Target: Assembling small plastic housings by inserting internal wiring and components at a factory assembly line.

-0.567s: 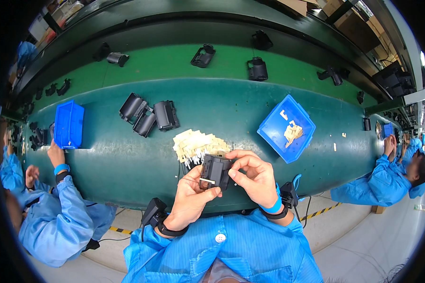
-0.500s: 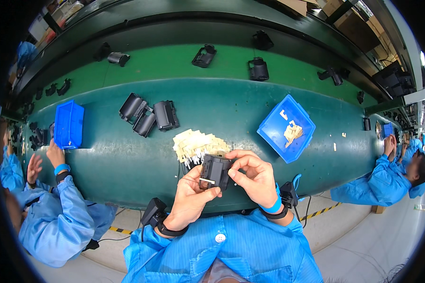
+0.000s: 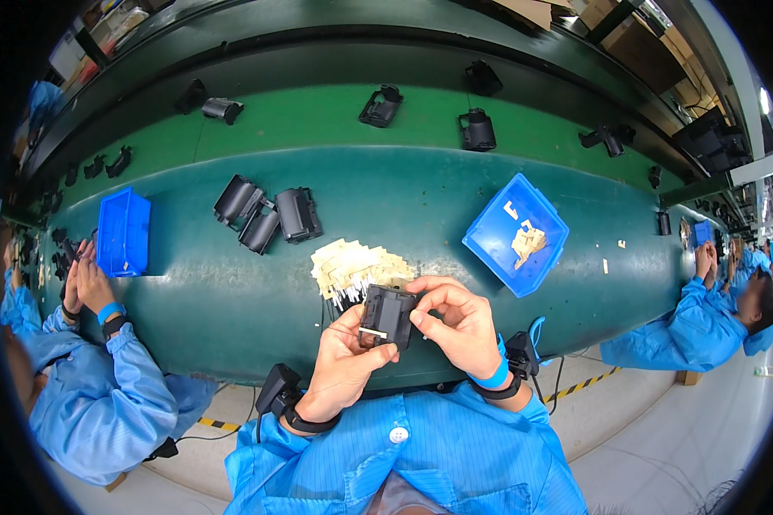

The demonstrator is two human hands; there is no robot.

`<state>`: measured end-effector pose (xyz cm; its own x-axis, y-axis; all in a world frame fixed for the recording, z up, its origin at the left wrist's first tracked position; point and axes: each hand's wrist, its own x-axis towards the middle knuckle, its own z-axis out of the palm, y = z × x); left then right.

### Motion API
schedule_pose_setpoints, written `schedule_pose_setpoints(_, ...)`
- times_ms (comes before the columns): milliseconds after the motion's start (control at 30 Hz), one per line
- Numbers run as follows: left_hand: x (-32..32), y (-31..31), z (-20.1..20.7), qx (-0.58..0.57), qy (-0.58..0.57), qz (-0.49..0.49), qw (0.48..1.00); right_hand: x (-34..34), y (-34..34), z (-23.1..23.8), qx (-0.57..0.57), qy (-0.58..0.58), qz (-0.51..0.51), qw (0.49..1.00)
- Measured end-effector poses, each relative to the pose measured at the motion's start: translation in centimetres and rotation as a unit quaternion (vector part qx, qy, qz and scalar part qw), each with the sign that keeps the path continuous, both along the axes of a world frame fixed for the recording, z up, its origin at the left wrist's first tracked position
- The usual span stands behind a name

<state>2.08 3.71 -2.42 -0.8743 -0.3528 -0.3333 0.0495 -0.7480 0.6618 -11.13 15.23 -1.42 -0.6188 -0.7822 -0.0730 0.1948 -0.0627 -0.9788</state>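
Observation:
My left hand (image 3: 345,360) and my right hand (image 3: 457,324) both grip a small black boxy plastic part (image 3: 388,314) just above the near edge of the green workbench (image 3: 232,292). A thin pale strip lies across the part's lower left, under my left thumb. Right behind the part sits a heap of small cream-coloured pieces (image 3: 352,268). Three black cylindrical housings (image 3: 266,216) lie together further back on the left.
A blue tray (image 3: 515,235) with a few cream pieces is at the right, a second blue bin (image 3: 122,233) at the left. Black parts (image 3: 476,130) ride on the green belt behind. A co-worker's hands (image 3: 84,285) work at my left; another person (image 3: 713,318) sits at right.

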Motion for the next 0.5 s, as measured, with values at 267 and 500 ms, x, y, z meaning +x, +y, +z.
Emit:
schedule_pose_setpoints(267,0.01,-0.06,0.05,0.008,-0.003,-0.004,1.000,0.04,0.00,-0.22,-0.005,0.004,-0.003,1.000)
schedule_pose_setpoints(500,0.16,-0.09,0.02,-0.003,-0.002,-0.007,1.000,0.08,-0.03,-0.31,-0.005,-0.005,0.001,1.000)
